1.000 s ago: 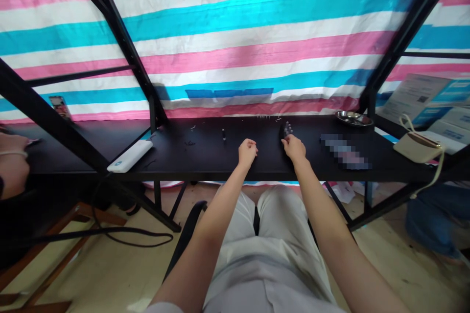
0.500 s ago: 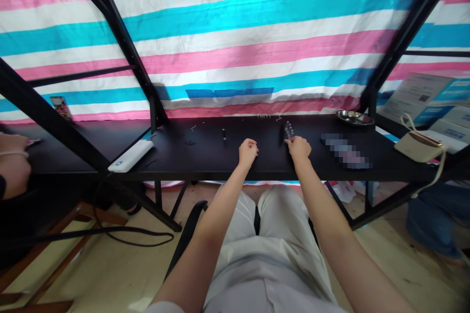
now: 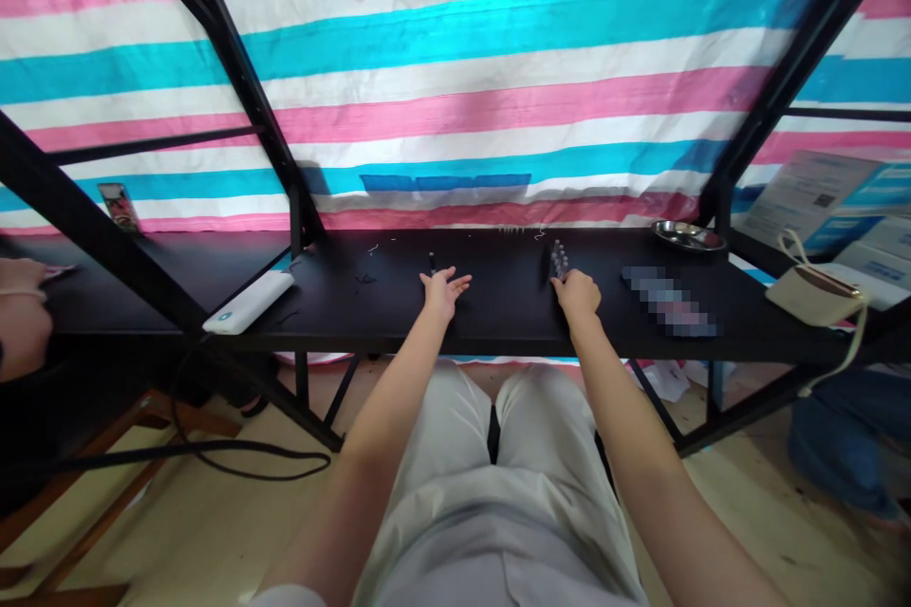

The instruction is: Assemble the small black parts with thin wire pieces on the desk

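Note:
My left hand point(image 3: 442, 288) is stretched over the black table point(image 3: 498, 303) with its fingers spread, holding nothing. A small dark cylinder point(image 3: 431, 262) stands just beyond its fingertips. My right hand point(image 3: 576, 290) rests on the table with curled fingers, touching a small dark rack of short upright pieces point(image 3: 558, 258). Whether the fingers grip that rack is not clear.
A white power bank point(image 3: 248, 302) with a cable lies at the table's left end. A metal dish point(image 3: 687, 234) sits at the back right, a blurred flat item point(image 3: 669, 302) near it. A beige bag point(image 3: 815, 292) lies further right. Another person's hand point(image 3: 21, 318) shows at the left edge.
My left hand has opened from a fist and moved left and forward toward the small cylinder. My right hand has stayed by the rack.

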Motion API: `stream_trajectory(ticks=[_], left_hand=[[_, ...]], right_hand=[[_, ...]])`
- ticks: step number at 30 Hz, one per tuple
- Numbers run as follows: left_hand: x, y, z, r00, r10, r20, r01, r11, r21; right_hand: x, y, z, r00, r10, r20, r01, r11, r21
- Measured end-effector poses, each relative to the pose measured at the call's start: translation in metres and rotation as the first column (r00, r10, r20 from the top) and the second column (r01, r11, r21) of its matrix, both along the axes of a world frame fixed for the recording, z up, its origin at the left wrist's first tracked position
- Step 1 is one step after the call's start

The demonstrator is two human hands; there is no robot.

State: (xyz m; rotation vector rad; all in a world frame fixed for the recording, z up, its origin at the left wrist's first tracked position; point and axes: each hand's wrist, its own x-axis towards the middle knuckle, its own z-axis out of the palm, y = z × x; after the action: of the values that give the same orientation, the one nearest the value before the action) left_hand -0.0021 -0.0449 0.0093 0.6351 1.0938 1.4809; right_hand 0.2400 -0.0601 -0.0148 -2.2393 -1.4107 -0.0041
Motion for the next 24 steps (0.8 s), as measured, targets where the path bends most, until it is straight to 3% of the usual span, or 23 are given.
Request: stream_trajectory(ticks=[3, 8, 11, 19, 22, 24], left_hand=[[-0.015, 0.015, 0.004, 0.99, -0.058, 0.128, 0.061, 0.998, -0.022], [-0.032, 0.032, -0.002, 0.971, -0.198, 0.134, 0.205, 0.978, -0.04], [-0.037, 0.034, -0.007, 0.964, -0.215, 0.156, 0.218, 0.976, 0.001], [-0.037, 0.029, -0.012, 0.986, -0.148, 0.079, 0.139, 0.985, 0.106], [-0.037, 0.026, -0.012, 0.982, -0.189, 0.0, 0.188, 0.974, 0.13], [-0.037, 0.025, -0.013, 0.977, -0.209, -0.03, 0.211, 0.964, 0.162]], right_hand=[[-0.003, -0.003, 0.002, 1.0, -0.004, -0.026, 0.003, 1.0, -0.013], [-0.008, -0.007, 0.008, 0.997, 0.008, -0.079, -0.009, 1.0, -0.018], [-0.009, -0.009, 0.01, 0.992, -0.006, -0.129, 0.008, 1.0, 0.013], [-0.011, -0.011, 0.01, 0.991, -0.063, -0.117, 0.094, 0.956, 0.277], [-0.013, -0.011, 0.007, 0.999, -0.015, -0.042, 0.03, 0.916, 0.4], [-0.017, -0.011, 0.005, 0.995, 0.083, 0.047, -0.096, 0.88, 0.465]])
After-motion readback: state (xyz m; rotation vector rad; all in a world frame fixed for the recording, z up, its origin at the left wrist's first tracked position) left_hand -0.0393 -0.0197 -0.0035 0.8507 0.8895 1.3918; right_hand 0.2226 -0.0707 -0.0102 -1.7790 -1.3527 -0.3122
